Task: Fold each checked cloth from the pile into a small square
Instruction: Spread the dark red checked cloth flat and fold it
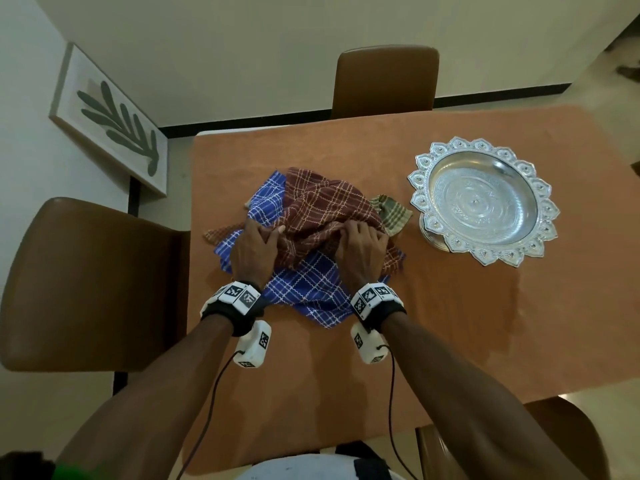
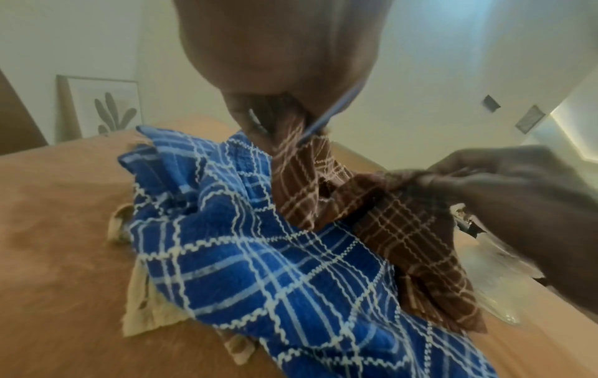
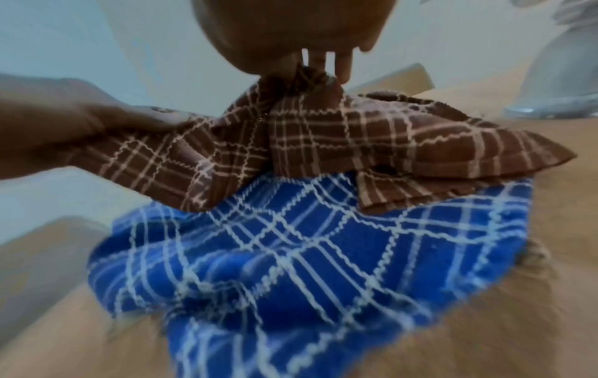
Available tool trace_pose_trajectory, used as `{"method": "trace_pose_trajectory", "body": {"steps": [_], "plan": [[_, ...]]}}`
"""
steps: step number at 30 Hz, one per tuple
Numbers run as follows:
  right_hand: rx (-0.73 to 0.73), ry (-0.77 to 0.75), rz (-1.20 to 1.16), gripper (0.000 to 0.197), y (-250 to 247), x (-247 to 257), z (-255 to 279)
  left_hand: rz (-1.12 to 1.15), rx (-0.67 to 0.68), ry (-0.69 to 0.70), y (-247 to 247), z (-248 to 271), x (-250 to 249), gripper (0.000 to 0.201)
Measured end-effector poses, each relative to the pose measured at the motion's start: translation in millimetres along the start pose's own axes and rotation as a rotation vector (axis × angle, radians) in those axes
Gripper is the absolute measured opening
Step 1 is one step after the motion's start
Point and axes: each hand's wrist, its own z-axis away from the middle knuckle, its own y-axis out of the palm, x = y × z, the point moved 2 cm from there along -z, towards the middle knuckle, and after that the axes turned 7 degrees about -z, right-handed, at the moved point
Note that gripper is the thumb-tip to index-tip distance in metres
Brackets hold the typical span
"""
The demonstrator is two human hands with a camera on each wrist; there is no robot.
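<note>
A pile of checked cloths lies in the middle of the orange table. On top is a crumpled brown checked cloth. Under it spreads a blue checked cloth. A green checked cloth peeks out at the pile's right. My left hand pinches the brown cloth's near left part. My right hand pinches a bunch of the same cloth to the right. Both lift its near edge slightly off the blue one.
An ornate silver plate stands empty to the right of the pile. Brown chairs stand at the far side and the left side of the table. A framed leaf picture leans against the left wall.
</note>
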Motion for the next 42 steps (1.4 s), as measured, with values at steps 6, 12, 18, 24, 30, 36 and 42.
{"method": "trace_pose_trajectory", "body": {"steps": [6,12,18,24,30,36,42], "plan": [[-0.382,0.155,-0.472,0.021,-50.0,11.9,-20.4,0.295,-0.097,0.002,-11.9,6.3,-18.1,0.018],[0.206,-0.223,-0.295,0.041,-67.0,19.7,39.4,0.276,-0.012,-0.062,-17.3,33.4,-11.7,0.042],[1.427,-0.147,-0.163,0.072,-48.4,12.1,159.1,0.061,0.267,-0.026,-7.6,90.8,15.6,0.038],[1.095,-0.063,-0.571,0.037,-75.5,11.5,175.7,-0.244,0.065,-0.146,-31.4,164.9,68.7,0.027],[0.314,0.293,-0.207,0.036,-87.0,-57.4,112.8,-0.062,0.076,-0.545,-25.6,214.8,101.9,0.071],[0.698,0.326,-0.073,0.049,-39.9,-91.3,105.0,-0.182,0.071,-0.531,-0.8,222.3,99.8,0.042],[0.123,0.366,-0.278,0.014,-100.6,-103.2,125.0,-0.145,-0.101,-0.49,-31.1,176.5,90.8,0.032]]}}
